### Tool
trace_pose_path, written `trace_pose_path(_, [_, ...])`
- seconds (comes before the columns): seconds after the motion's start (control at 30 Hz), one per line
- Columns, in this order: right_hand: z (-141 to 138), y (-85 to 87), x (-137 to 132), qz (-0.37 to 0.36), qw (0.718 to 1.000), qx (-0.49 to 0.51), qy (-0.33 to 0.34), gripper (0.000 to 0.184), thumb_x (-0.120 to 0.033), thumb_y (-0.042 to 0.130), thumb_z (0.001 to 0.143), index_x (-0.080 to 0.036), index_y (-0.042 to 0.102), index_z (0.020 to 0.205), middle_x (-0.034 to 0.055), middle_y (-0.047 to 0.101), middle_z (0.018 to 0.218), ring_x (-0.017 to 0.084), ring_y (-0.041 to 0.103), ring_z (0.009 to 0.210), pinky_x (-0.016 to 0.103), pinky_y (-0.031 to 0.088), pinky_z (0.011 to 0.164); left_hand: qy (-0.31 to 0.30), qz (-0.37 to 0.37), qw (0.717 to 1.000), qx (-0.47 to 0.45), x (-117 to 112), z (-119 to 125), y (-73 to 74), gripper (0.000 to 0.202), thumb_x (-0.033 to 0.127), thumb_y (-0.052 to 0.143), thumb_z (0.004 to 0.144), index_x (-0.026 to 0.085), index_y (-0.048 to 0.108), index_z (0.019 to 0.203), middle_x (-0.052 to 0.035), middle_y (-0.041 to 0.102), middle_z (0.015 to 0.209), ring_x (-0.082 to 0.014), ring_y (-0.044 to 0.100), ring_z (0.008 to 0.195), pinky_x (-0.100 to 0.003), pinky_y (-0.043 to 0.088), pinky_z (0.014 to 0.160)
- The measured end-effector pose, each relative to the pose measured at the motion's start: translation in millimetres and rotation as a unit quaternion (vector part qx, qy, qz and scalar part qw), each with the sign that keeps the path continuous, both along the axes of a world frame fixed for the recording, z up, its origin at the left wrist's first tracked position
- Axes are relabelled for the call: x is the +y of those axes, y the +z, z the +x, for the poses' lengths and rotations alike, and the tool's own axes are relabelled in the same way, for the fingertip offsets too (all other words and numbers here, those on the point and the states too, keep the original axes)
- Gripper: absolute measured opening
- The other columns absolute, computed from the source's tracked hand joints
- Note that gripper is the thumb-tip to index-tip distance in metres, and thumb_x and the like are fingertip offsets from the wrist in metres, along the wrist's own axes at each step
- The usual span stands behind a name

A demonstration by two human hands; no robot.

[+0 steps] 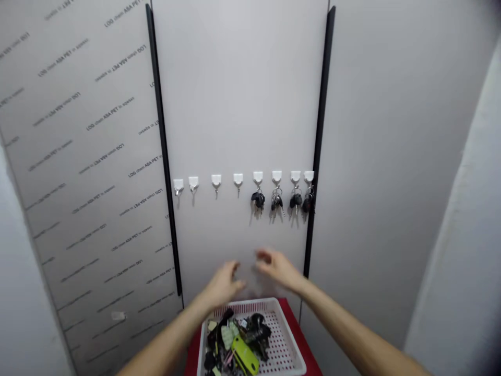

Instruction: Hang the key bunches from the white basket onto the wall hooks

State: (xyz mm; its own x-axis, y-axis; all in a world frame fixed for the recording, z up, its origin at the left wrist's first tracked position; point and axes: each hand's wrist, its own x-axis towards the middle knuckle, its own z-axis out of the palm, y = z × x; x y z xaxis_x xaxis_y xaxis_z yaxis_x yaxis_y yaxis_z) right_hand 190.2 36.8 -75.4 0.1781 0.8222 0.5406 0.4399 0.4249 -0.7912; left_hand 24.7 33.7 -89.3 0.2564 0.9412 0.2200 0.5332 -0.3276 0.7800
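Both my hands hover above the far rim of a white perforated basket (287, 347). My left hand (225, 283) has loosely curled fingers and nothing visible in it. My right hand (276, 267) is blurred, fingers bent, also with nothing I can make out. The basket holds a jumble of black car keys (256, 329), pale tags and a lime-green key fob (245, 356). On the white wall panel above runs a row of white hooks (216, 180). The left hooks are bare; the right ones each carry a black key bunch (258, 199).
The basket rests on a red surface (291, 313). Black vertical strips (162, 151) frame the middle panel. A film-covered panel with printed text (78, 156) stands at left, a plain white wall at right.
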Motion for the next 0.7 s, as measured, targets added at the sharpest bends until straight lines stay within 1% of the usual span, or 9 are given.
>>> trace_pose_path(0.03, [5.3, 22.6, 4.7, 0.029, 1.0, -0.012, -0.004, 0.018, -0.022, 0.053, 0.051, -0.019, 0.056, 0.068, 0.0028, 0.058, 0.064, 0.014, 0.052, 0.059, 0.028, 0.041, 0.059, 0.019, 0.036, 0.998, -0.047, 7.6, 6.2, 22.1, 0.043, 0.022, 0.052, 0.055, 0.013, 0.046, 0.096, -0.0111, 0.05, 0.098, -0.0171, 0.048, 0.084, -0.027, 0.036, 0.073])
trace_pose_path(0.1, [14.1, 62.7, 15.1, 0.101, 0.991, -0.011, -0.088, 0.028, -0.027, 0.046, 0.059, -0.017, 0.052, 0.084, 0.0061, 0.056, 0.081, 0.016, 0.051, 0.074, 0.031, 0.038, 0.071, 0.051, 0.081, 0.987, -0.126, 24.4, 23.8, 63.3, 0.046, 0.025, 0.052, 0.057, 0.013, 0.042, 0.1, -0.0117, 0.049, 0.1, -0.0151, 0.049, 0.081, -0.025, 0.038, 0.069])
trace_pose_path(0.2, [19.0, 92.4, 29.5, 0.109, 0.979, -0.051, -0.164, 0.044, -0.028, 0.047, 0.059, -0.016, 0.042, 0.101, 0.0085, 0.052, 0.092, 0.018, 0.048, 0.083, 0.032, 0.035, 0.074, 0.105, 0.111, 0.974, -0.169, 46.4, 55.1, 104.7, 0.047, 0.029, 0.054, 0.057, 0.013, 0.041, 0.099, -0.0097, 0.054, 0.087, -0.0132, 0.052, 0.07, -0.023, 0.039, 0.061])
trace_pose_path(0.33, [22.3, 97.5, 37.9, 0.067, 0.979, -0.046, -0.185, 0.042, -0.027, 0.043, 0.06, -0.015, 0.041, 0.101, 0.0071, 0.055, 0.077, 0.018, 0.051, 0.071, 0.031, 0.038, 0.066, 0.111, 0.086, 0.98, -0.142, 57.3, 76.0, 125.1, 0.019, 0.021, 0.04, 0.068, 0.012, 0.048, 0.082, -0.0024, 0.054, 0.057, -0.0079, 0.048, 0.043, -0.02, 0.038, 0.047])
trace_pose_path(0.4, [27.6, 107.8, 37.7, 0.093, 0.979, -0.016, -0.181, 0.036, -0.027, 0.041, 0.062, -0.015, 0.044, 0.096, 0.0053, 0.055, 0.072, 0.016, 0.051, 0.066, 0.028, 0.039, 0.063, 0.103, 0.1, 0.982, -0.124, 55.5, 72.7, 135.2, 0.018, 0.019, 0.033, 0.07, 0.012, 0.05, 0.072, -0.0001, 0.05, 0.05, -0.0069, 0.044, 0.037, -0.019, 0.036, 0.044])
trace_pose_path(0.47, [32.2, 127.6, 36.4, 0.138, 0.974, 0.003, -0.177, 0.033, -0.027, 0.04, 0.062, -0.017, 0.046, 0.093, 0.0033, 0.055, 0.07, 0.014, 0.051, 0.063, 0.027, 0.039, 0.061, 0.097, 0.16, 0.979, -0.075, 50.9, 66.5, 151.8, 0.02, 0.02, 0.033, 0.07, 0.014, 0.051, 0.062, 0.0009, 0.048, 0.045, -0.0075, 0.044, 0.037, -0.019, 0.035, 0.044])
trace_pose_path(0.53, [33.0, 150.5, 35.3, 0.157, 0.976, -0.009, -0.148, 0.031, -0.025, 0.041, 0.061, -0.017, 0.048, 0.09, 0.0013, 0.054, 0.065, 0.012, 0.05, 0.056, 0.025, 0.039, 0.058, 0.097, 0.246, 0.964, -0.007, 45.1, 63.5, 173.5, 0.021, 0.021, 0.035, 0.069, 0.014, 0.05, 0.056, 0.0009, 0.047, 0.043, -0.0084, 0.045, 0.041, -0.018, 0.035, 0.047])
trace_pose_path(0.6, [30.2, 166.7, 34.1, 0.134, 0.985, -0.048, -0.096, 0.028, -0.022, 0.042, 0.06, -0.017, 0.049, 0.087, -0.0003, 0.053, 0.059, 0.01, 0.048, 0.048, 0.024, 0.039, 0.053, 0.093, 0.302, 0.948, 0.045, 39.3, 65.0, 194.2, 0.021, 0.021, 0.037, 0.068, 0.014, 0.05, 0.052, 0.0008, 0.047, 0.042, -0.0087, 0.046, 0.044, -0.017, 0.035, 0.049])
trace_pose_path(0.7, [25.1, 161.3, 29.2, 0.057, 0.993, -0.103, -0.022, 0.028, -0.018, 0.042, 0.06, -0.016, 0.05, 0.086, -0.002, 0.05, 0.049, 0.008, 0.044, 0.039, 0.021, 0.036, 0.044, 0.028, 0.256, 0.959, 0.121, 31.4, 68.3, 206.5, 0.018, 0.019, 0.042, 0.063, 0.014, 0.05, 0.048, 0.0022, 0.044, 0.036, -0.0079, 0.044, 0.04, -0.016, 0.033, 0.046])
